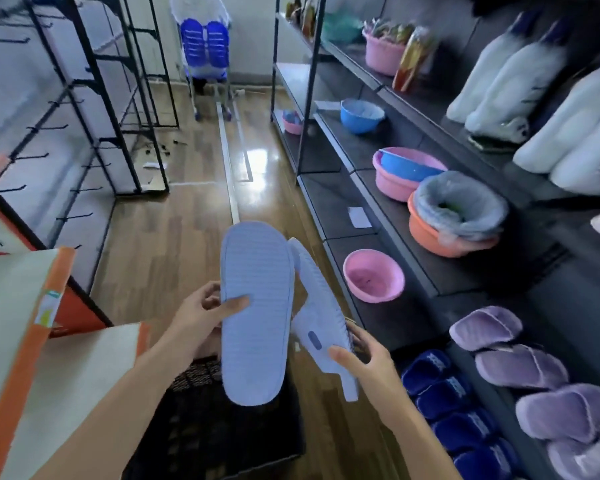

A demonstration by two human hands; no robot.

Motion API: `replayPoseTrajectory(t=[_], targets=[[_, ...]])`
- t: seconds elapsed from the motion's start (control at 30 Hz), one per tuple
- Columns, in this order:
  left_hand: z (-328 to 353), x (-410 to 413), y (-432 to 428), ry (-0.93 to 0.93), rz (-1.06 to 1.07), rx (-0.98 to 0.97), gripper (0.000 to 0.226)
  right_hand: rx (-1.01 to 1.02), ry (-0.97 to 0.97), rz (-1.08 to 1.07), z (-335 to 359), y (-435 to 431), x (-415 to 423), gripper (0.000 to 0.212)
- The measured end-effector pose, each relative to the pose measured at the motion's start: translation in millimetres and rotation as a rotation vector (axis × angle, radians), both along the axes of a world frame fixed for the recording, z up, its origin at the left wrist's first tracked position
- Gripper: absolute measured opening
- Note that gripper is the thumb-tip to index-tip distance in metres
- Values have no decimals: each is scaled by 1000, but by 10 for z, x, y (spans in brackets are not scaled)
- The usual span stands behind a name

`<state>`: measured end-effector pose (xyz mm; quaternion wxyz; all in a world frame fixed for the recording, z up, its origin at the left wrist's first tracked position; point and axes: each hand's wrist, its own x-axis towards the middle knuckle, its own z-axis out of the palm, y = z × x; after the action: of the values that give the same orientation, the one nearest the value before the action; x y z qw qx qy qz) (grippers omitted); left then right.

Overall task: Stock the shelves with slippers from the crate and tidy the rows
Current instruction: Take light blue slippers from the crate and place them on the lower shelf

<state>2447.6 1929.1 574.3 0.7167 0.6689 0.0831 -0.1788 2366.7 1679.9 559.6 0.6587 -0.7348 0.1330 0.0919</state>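
Pale blue foam slippers, one in each hand, held up over the aisle. The left hand (201,311) grips the first slipper (255,317) by its edge, thumb pressed flat on the ribbed sole and fingers curled round the back, so the sole faces the camera and the toe points away. The right hand (364,355) holds the second slipper (321,317) from below, thumb on top near a small dark oval mark and fingers wrapped underneath. That one is tilted on its side, and its toe end touches the right edge of the first.

Right under them sits the black crate (222,434) on the wooden floor (174,244), with the left forearm crossing over it. Can't really tell what's inside, too dark.

Dark shelves (329,202) run along the right. Closest to the camera is a row of fuzzy purple slippers (520,365), with a row of dark blue slippers (451,403) just beside it on the aisle side. Further along there's a pink basin (373,280), an orange basin (440,237) with crumpled plastic in it, and white bottles (534,98) higher up.

On the left is an orange-and-white cardboard box (32,323) and a black wire rack (94,98).
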Motion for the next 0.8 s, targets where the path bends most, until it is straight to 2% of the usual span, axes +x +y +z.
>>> replayPoseTrajectory(t=[0.13,0.4,0.47,0.53,0.6,0.73,0.8], targets=[[136,176,-344,-73,-139,-8,76,26,-63,-159,132,-160,-138,77],[136,437,-897,-98,-499,20,79,-66,-51,-539,116,-204,-609,96],[157,423,-1021,-106,-580,13,73,-80,-32,-638,121,-144,-788,105],[167,390,-1138,-120,-666,1,79,-100,-17,-729,141,-49,-978,109],[172,311,-1253,-144,-763,-4,82,-109,-26,-816,163,63,-1184,105],[165,56,-1490,-161,-949,-32,88,-107,-34,-1036,188,275,-1625,68],[179,-134,-1603,-193,-1050,-55,89,-121,-13,-1140,170,380,-1873,62]])
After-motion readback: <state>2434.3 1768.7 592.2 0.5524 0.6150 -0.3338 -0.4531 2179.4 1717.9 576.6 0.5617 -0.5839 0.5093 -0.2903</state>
